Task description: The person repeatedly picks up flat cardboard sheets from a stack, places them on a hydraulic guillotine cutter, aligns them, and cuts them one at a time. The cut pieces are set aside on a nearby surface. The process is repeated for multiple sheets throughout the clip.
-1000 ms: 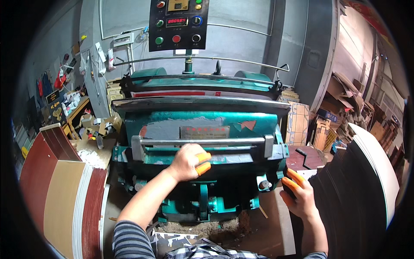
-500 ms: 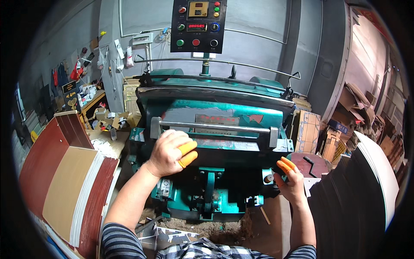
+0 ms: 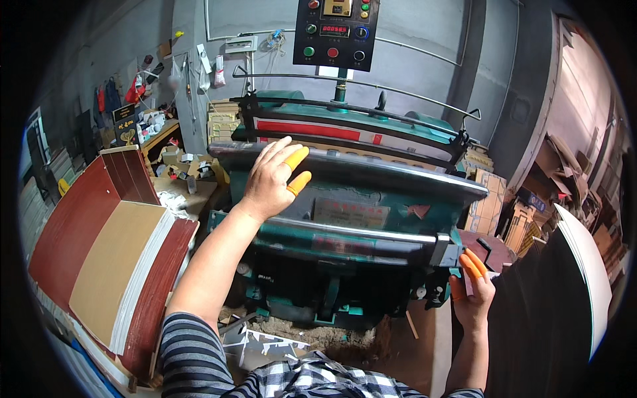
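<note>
A green press machine point(image 3: 285, 192) stands in front of me, its wide front plate tilted toward me. My left hand point(image 3: 272, 178), with yellow-orange finger cots, is raised at the left part of the plate's upper edge point(image 3: 398, 164). Its fingers are stretched out and hold nothing; whether they touch the edge I cannot tell. Behind that edge, a red strip point(image 3: 308, 129) shows inside the machine. A metal bar point(image 3: 358, 232) runs across the plate's front. Just past the bar's right end is my right hand point(image 3: 474, 295), with orange finger cots, fingers apart from the thumb.
Above the machine hangs a black control panel point(image 3: 335, 50) with buttons and a red display. Brown and white boards point(image 3: 119, 265) are stacked at my left. A tall dark stack of sheets point(image 3: 537, 312) stands at my right. Scraps point(image 3: 265, 345) lie on the floor.
The front plate has swung toward me, its bar now lower, and the red strip has come into sight. My left hand has risen; my right hand has shifted right. The view has shifted too.
</note>
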`<state>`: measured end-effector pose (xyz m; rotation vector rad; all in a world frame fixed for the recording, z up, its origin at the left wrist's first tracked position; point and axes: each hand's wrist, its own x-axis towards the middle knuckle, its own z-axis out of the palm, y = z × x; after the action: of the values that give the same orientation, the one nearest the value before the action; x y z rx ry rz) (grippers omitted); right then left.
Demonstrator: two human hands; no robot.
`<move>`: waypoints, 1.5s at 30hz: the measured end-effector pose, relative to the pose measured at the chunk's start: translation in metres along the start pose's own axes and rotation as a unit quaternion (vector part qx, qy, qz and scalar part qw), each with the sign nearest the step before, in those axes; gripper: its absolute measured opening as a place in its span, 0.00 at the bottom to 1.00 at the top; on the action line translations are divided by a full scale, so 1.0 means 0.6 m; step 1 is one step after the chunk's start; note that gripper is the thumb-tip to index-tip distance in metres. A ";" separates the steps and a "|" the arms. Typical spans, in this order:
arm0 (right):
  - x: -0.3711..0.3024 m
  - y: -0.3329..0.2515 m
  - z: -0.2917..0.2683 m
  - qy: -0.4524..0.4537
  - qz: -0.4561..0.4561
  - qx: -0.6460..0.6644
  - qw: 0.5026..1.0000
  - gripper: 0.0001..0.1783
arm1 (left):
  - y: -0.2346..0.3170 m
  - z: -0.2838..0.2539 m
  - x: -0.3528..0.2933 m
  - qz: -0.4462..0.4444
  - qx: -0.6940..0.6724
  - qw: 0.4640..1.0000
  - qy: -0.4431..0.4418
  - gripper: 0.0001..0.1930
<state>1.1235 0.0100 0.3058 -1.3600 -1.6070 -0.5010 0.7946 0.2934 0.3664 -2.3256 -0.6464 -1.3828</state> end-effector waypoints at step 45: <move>0.130 -0.731 0.678 -0.166 -0.273 0.136 0.938 0.27 | -0.079 -0.971 -0.471 -0.261 0.485 0.792 -0.262 0.25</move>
<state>0.5665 0.2411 0.2890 -0.8054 -2.2573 -0.3588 0.2297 -0.0259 0.3857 -1.6379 -1.7592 -0.2773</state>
